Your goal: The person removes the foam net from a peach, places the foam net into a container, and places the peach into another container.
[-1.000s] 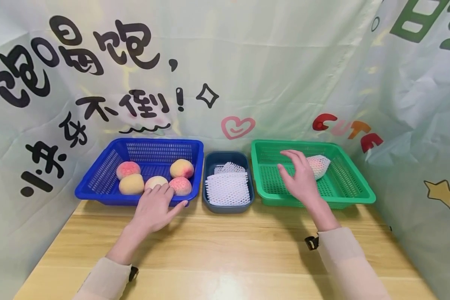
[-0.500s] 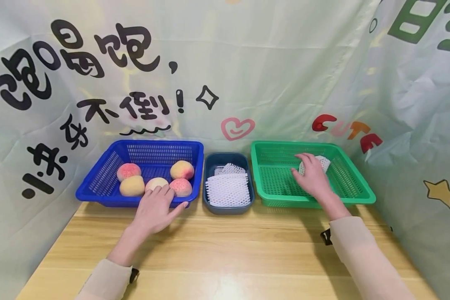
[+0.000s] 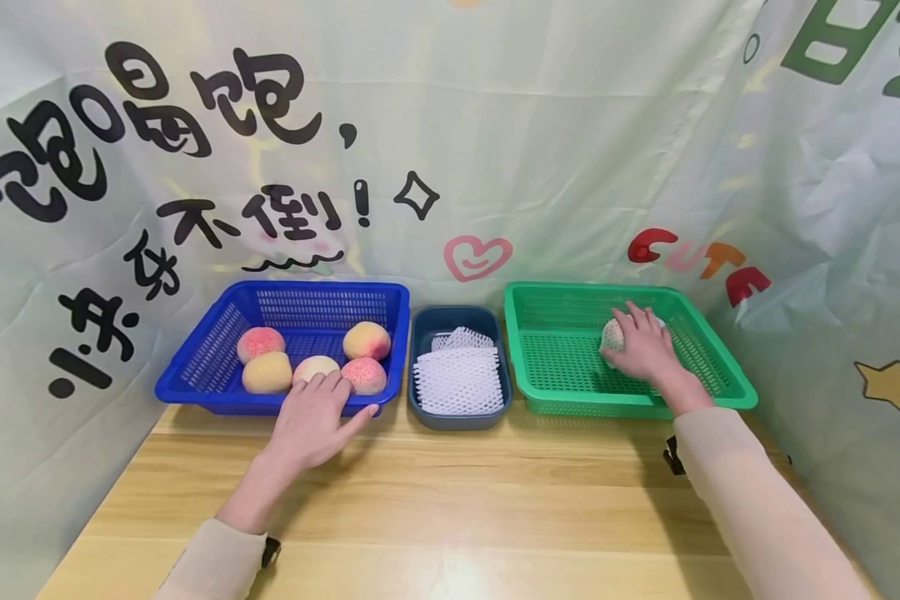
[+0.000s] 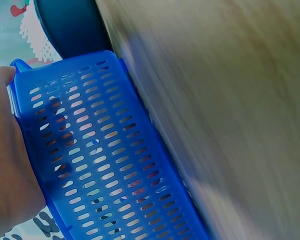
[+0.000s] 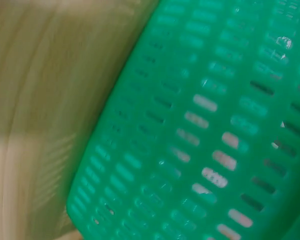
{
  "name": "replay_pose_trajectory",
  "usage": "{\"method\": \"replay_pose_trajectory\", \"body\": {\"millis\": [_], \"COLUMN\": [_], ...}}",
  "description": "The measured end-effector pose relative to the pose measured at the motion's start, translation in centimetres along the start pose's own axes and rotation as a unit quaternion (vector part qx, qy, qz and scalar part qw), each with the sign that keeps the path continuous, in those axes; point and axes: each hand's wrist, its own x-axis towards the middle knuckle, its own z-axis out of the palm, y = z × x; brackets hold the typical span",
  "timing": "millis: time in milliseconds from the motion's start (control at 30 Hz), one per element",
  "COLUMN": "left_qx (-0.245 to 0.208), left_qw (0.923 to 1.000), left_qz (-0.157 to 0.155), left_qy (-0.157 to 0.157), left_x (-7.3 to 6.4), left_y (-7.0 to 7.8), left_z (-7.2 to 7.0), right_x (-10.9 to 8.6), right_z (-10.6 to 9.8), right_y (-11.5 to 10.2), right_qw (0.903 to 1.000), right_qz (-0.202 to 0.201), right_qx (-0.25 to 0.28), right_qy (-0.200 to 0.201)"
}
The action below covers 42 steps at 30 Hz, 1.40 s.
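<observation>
Against the front of the blue basket (image 3: 217,392), my left hand (image 3: 311,421) rests with its fingers over the rim. Its fingertips are at a pale peach (image 3: 317,367), and its thumb points out along the rim. Several other yellow and pink peaches, such as a yellow one (image 3: 267,372), lie in this basket. My right hand (image 3: 647,348) reaches into the green basket (image 3: 570,406) and holds a peach (image 3: 612,335) in a white foam net, thumb at its left and fingers over its top. The hand hides most of that peach.
Between the baskets stands a dark blue-grey tub (image 3: 461,422) with white foam nets (image 3: 457,379) in it. All three containers stand at the back of a wooden table (image 3: 450,500), close to a printed cloth (image 3: 570,150) that hangs behind and at the sides.
My right hand has moved right inside the green basket, from beside the netted peach to over it. The left hand has stayed at the blue basket's rim.
</observation>
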Motion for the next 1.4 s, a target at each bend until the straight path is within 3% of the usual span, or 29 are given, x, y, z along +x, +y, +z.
{"method": "replay_pose_trajectory", "body": {"millis": [133, 267, 500, 767, 1100, 1400], "left_qx": [0.002, 0.000, 0.000, 0.007, 0.009, 0.010], "left_qw": [1.0000, 1.0000, 0.9999, 1.0000, 0.9999, 0.9999], "left_qz": [-0.002, -0.005, -0.006, -0.004, -0.004, -0.004], "left_qy": [-0.003, -0.002, -0.010, -0.004, -0.008, -0.007], "left_x": [-0.1, 0.0, 0.0, 0.0, 0.1, 0.0], "left_y": [0.0, 0.0, 0.3, 0.2, 0.1, 0.1], "left_z": [0.0, 0.0, 0.0, 0.0, 0.1, 0.0], "right_x": [0.7, 1.4, 2.2, 2.8, 2.4, 2.2], "right_z": [-0.2, -0.3, 0.0, 0.3, 0.1, 0.2], "right_y": [1.0, 2.0, 3.1, 4.1, 4.6, 4.6], "right_qw": [0.9992, 0.9986, 0.9951, 0.9959, 0.9890, 0.9877], "right_qz": [0.013, 0.008, -0.010, 0.002, 0.066, 0.079], "right_qx": [0.004, 0.016, 0.092, 0.087, 0.132, 0.134], "right_qy": [-0.037, -0.050, -0.036, -0.024, -0.016, -0.002]}}
